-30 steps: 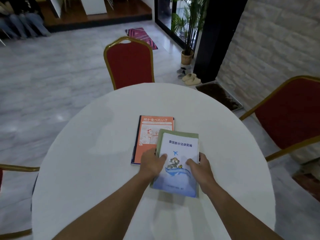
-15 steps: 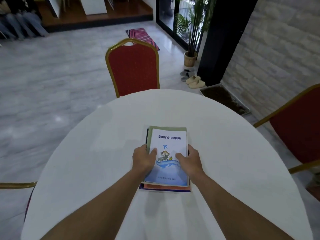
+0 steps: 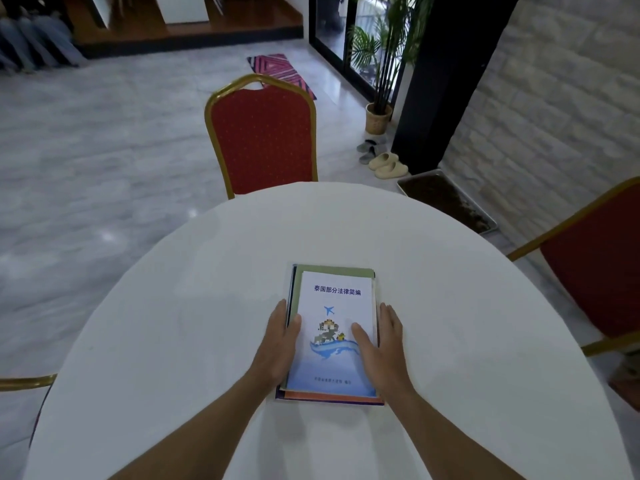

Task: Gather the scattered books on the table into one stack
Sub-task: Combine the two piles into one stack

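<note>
The left hand (image 3: 277,341) lies along the left edge of the stack of books (image 3: 334,362), fingers straight, thumb resting on the white-and-blue top cover. The stack sits mid-table on the white table (image 3: 173,323). The right hand (image 3: 384,344) presses the right edge likewise, fingers extended. The lower books show only as green, orange and dark slivers, so their number is unclear.

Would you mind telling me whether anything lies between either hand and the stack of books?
Nothing visible does. The left hand lies against the left edge of the stack of books, thumb on the top cover; the right hand lies against the right edge, thumb also on the cover.
</note>
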`<action>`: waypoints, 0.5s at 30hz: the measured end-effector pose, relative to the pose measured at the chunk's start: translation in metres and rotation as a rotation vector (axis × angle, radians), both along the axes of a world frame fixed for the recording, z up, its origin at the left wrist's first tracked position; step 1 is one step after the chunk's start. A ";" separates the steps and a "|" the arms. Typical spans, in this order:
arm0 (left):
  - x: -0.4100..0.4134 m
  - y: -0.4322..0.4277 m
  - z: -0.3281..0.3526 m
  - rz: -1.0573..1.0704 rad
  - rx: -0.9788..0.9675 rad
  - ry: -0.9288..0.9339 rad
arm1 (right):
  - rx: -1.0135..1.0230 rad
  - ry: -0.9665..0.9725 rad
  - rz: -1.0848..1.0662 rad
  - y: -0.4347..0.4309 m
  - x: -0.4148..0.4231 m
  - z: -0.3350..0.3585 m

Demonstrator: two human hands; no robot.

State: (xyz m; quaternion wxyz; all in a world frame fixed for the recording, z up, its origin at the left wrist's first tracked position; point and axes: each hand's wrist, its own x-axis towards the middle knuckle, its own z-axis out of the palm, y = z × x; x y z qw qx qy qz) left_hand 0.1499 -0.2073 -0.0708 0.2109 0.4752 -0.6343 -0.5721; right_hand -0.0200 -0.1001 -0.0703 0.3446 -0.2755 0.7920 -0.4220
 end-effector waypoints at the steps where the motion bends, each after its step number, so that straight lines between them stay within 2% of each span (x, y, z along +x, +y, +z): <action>1: -0.002 0.005 -0.002 -0.010 0.036 0.020 | -0.050 -0.035 0.001 0.001 0.003 -0.002; 4: -0.006 0.014 -0.008 0.034 0.073 0.000 | -0.186 -0.123 -0.011 0.004 0.008 -0.009; 15: -0.008 0.031 -0.013 0.084 0.098 -0.033 | -0.152 -0.201 0.017 0.013 0.000 -0.013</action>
